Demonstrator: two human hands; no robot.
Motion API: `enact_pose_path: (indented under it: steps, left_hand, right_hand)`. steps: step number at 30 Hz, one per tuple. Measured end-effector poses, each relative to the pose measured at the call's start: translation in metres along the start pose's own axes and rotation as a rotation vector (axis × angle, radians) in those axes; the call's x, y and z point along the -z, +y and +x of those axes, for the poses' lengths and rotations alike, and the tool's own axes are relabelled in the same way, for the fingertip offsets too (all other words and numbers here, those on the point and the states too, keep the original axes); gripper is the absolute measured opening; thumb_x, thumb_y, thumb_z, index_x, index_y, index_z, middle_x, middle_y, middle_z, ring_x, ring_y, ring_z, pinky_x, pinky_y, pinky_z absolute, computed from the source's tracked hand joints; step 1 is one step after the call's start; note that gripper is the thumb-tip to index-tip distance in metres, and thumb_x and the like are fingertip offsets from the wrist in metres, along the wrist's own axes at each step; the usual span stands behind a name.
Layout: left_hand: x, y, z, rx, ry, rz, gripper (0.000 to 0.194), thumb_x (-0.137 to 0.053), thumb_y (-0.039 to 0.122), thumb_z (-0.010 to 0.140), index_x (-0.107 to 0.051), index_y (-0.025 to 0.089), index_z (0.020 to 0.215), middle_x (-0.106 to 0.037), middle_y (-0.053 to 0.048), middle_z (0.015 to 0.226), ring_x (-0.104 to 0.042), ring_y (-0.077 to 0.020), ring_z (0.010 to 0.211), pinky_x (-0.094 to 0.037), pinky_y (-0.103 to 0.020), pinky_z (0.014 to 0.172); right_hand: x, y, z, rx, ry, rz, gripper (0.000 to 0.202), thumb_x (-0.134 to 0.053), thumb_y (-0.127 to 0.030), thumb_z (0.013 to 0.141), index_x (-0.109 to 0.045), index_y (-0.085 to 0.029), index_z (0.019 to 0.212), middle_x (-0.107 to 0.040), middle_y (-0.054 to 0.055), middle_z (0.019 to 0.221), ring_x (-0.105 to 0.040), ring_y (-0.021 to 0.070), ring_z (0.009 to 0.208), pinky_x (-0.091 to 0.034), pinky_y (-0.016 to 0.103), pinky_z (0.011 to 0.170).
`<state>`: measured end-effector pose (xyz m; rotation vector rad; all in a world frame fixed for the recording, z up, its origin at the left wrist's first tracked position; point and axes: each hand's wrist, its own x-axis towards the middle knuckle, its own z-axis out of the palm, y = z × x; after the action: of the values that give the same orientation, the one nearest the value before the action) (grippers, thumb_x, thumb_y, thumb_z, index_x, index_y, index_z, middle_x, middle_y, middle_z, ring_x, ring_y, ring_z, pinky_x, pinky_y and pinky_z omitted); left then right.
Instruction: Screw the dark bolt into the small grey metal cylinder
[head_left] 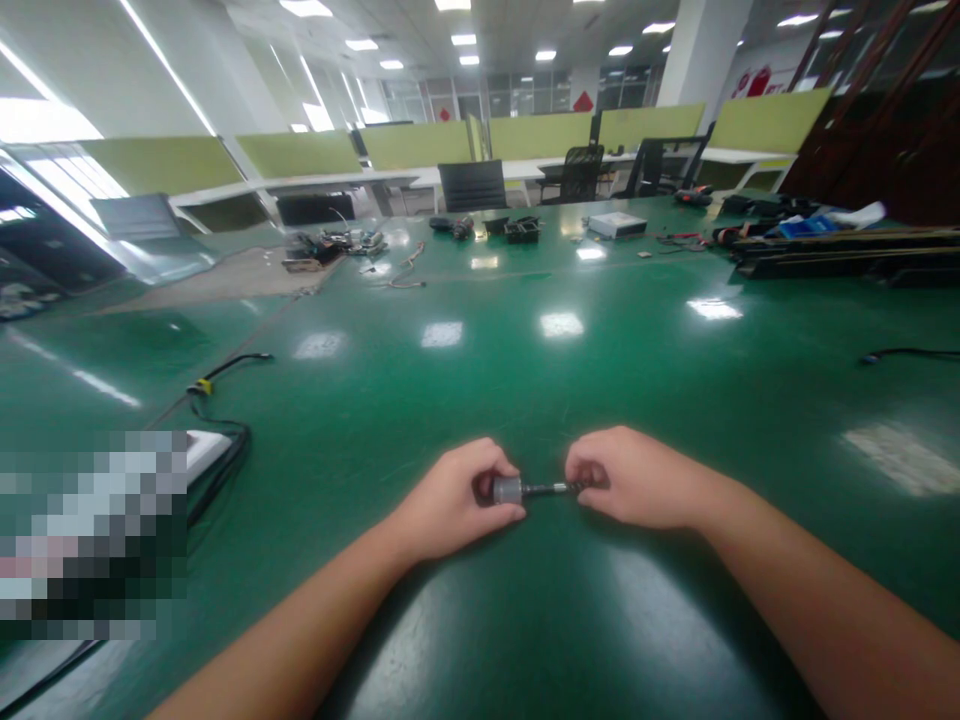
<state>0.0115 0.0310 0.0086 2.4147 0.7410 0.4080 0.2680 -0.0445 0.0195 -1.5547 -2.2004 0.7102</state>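
Note:
Low in the middle of the view, a small grey cylinder [508, 490] with a thin dark rod [541, 489] lies level, close above or on the green table. My left hand [459, 500] is closed around the cylinder, thumb below and fingers above. At the other end of the rod, my right hand [634, 478] pinches its tip between thumb and fingers. The rod shows a lighter, metallic section near my right fingertips. What kind of part this is I cannot make out, and my fingers hide both ends.
A black cable [217, 375] with a yellow band lies at left, beside a partly blurred-out pale object [206, 450]. Along the far side of the green table [480, 380] are tangled parts [330, 245], a white box [616, 224] and dark long bars [840, 255]. Another cable [911, 352] lies at right.

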Motion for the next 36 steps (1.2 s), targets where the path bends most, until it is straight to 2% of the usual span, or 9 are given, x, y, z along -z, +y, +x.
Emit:
enact_pose_path:
  steps: [5, 13, 24, 36]
  left_hand:
    - [0.000, 0.000, 0.001, 0.003, -0.003, -0.007, 0.022, -0.079, 0.027, 0.078, -0.065, 0.019, 0.092, -0.058, 0.001, 0.082, -0.053, -0.0146, 0.072, -0.039, -0.025, 0.066]
    - [-0.001, -0.001, -0.001, 0.009, -0.005, 0.005, 0.023, -0.080, 0.029, 0.078, -0.066, 0.018, 0.092, -0.058, 0.000, 0.083, -0.053, -0.0151, 0.073, -0.039, -0.025, 0.066]
    - [0.000, -0.002, 0.000, 0.001, 0.002, 0.002, 0.023, -0.080, 0.027, 0.077, -0.065, 0.019, 0.092, -0.059, 0.001, 0.083, -0.055, -0.0150, 0.074, -0.039, -0.025, 0.067]
    - [0.000, -0.001, 0.001, -0.010, 0.007, -0.002, 0.023, -0.080, 0.027, 0.077, -0.065, 0.018, 0.091, -0.059, 0.001, 0.083, -0.055, -0.0146, 0.074, -0.039, -0.025, 0.067]
  right_hand:
    - [0.005, 0.007, -0.002, -0.032, -0.048, 0.019, 0.017, -0.068, -0.008, 0.073, -0.072, -0.020, 0.084, -0.069, -0.001, 0.075, -0.058, 0.0126, 0.065, -0.039, 0.023, 0.058]
    - [0.008, 0.015, -0.001, -0.028, -0.048, 0.030, 0.014, -0.071, -0.012, 0.073, -0.072, -0.020, 0.085, -0.068, 0.000, 0.080, -0.059, 0.0129, 0.069, -0.041, 0.023, 0.061]
    - [-0.003, 0.008, 0.006, -0.022, -0.021, 0.081, 0.011, -0.073, -0.017, 0.076, -0.074, -0.021, 0.087, -0.066, -0.001, 0.078, -0.057, 0.0115, 0.067, -0.041, 0.022, 0.060]
    - [-0.003, 0.007, 0.003, -0.054, -0.024, 0.115, 0.009, -0.073, -0.019, 0.080, -0.075, -0.022, 0.088, -0.067, -0.002, 0.075, -0.058, 0.0116, 0.064, -0.041, 0.023, 0.058]
